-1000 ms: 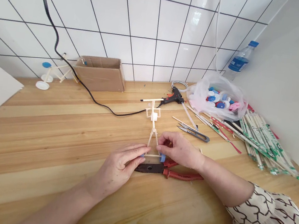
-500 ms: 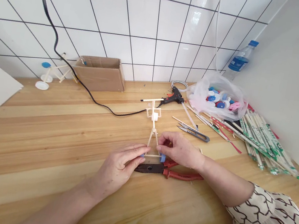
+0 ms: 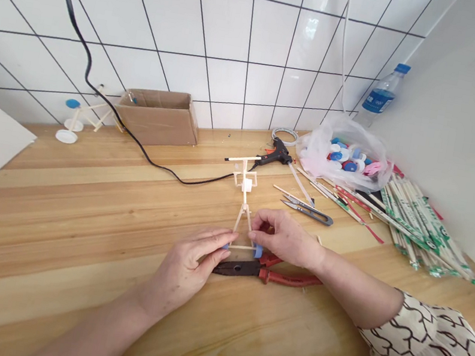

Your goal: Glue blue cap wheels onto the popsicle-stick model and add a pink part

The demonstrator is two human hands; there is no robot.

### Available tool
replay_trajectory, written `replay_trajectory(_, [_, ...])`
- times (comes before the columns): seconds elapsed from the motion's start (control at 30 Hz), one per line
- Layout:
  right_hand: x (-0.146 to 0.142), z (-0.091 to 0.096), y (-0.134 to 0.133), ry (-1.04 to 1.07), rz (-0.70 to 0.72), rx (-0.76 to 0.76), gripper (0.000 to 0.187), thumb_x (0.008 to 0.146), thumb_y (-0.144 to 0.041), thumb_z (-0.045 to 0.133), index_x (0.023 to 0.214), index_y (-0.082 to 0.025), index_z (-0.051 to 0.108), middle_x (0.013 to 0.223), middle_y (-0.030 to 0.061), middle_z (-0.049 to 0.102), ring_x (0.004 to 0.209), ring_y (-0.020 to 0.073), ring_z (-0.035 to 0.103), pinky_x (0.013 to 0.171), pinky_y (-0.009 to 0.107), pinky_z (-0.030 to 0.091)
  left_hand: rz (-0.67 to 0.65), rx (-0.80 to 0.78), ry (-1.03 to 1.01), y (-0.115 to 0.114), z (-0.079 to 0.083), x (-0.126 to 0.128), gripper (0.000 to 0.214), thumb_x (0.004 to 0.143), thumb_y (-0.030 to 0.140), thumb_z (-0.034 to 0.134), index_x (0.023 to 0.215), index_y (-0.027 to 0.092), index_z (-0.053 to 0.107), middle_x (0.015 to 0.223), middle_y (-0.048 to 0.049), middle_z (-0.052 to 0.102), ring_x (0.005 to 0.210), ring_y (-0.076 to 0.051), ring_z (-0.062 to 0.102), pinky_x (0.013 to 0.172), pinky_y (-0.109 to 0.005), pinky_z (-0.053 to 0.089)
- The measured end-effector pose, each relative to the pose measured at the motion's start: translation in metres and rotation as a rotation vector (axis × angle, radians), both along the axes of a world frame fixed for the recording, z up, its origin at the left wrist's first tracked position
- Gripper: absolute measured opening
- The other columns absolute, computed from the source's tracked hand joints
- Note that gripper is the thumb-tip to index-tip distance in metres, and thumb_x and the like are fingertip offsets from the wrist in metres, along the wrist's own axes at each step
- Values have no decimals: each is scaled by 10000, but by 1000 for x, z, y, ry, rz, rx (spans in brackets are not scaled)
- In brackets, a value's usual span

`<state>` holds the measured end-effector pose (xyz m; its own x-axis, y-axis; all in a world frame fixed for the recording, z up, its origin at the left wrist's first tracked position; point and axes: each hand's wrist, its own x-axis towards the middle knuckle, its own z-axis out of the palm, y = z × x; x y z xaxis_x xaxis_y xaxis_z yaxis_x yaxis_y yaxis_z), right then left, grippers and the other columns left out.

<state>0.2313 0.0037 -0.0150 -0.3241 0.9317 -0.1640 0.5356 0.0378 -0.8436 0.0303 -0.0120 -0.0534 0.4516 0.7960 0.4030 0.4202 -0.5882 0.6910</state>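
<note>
A small frame of pale wooden sticks (image 3: 242,209) stands on the table (image 3: 75,224) just in front of the person, its narrow top end pointing away and a triangle of two legs and a crossbar nearest them. A blue bottle cap (image 3: 258,251) sits at the right end of that crossbar, and a sliver of another blue cap (image 3: 225,246) shows at the left end. The person's two hands are apart, one on each side of the frame. The left hand (image 3: 187,261) comes in low, its fingers closed on the left end of the crossbar beside the cap, while the right hand (image 3: 282,237) pinches the right leg just above the other cap. Red-handled pliers (image 3: 288,278) lie right under the frame and touch neither wrist. Beyond it are a black glue gun (image 3: 273,158), with a long stick lying just in front of its nozzle, and a pair of thread snips (image 3: 308,214). Further right are a plastic bag of bottle caps (image 3: 345,156) and a heap of wrapped chopsticks (image 3: 419,233). A similar stick model (image 3: 84,116) stands far to the left, near a cardboard box (image 3: 159,117)
</note>
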Motion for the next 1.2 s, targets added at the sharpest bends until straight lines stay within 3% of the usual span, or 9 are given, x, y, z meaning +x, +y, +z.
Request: replay_trajectory(1.2, [0,0,-1,-16,-8,-16,55,733,-172,563,690,-141,547,601,-32,511,556,85,448,518,189,358,-2,-18,6,1,2,-2,241,818,195,559,1010,214,704,1014,-49,726,948,-198,668,885,-330,536])
